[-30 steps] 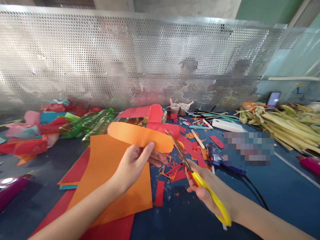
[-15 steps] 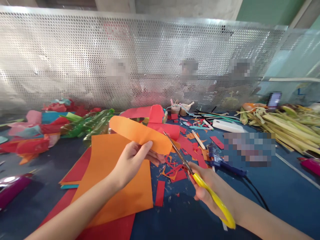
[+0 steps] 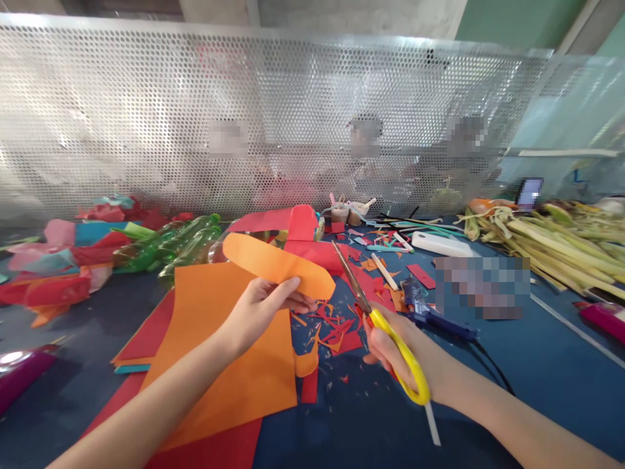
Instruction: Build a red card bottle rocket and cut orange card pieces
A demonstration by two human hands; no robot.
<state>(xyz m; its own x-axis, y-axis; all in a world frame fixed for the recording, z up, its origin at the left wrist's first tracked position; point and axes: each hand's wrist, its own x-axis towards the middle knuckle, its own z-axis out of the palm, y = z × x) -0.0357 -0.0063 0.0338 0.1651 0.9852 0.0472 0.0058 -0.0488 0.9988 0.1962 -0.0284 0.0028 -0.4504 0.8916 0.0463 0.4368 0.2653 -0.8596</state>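
My left hand point(image 3: 258, 309) pinches a long rounded strip of orange paper point(image 3: 273, 264) and holds it above the table. My right hand point(image 3: 395, 345) grips yellow-handled scissors point(image 3: 375, 312), whose blades point up and away, just right of the strip's end and apart from it. A small curved orange offcut point(image 3: 306, 362) lies on the table below. Under my left hand lies a large orange sheet point(image 3: 229, 352) on red sheets point(image 3: 215, 449).
Red and orange scraps point(image 3: 342, 326) litter the blue table. Green plastic bottles point(image 3: 170, 247) and crumpled coloured paper point(image 3: 58, 260) lie left. A blue glue gun point(image 3: 430, 312), a white case point(image 3: 442, 244) and green stalks point(image 3: 551, 244) lie right. A perforated metal screen point(image 3: 293, 117) stands behind, with people beyond it.
The scissors cut through the strip's right end, and an orange piece dropped to the table. My right hand then drew the scissors clear and turned the blades upward.
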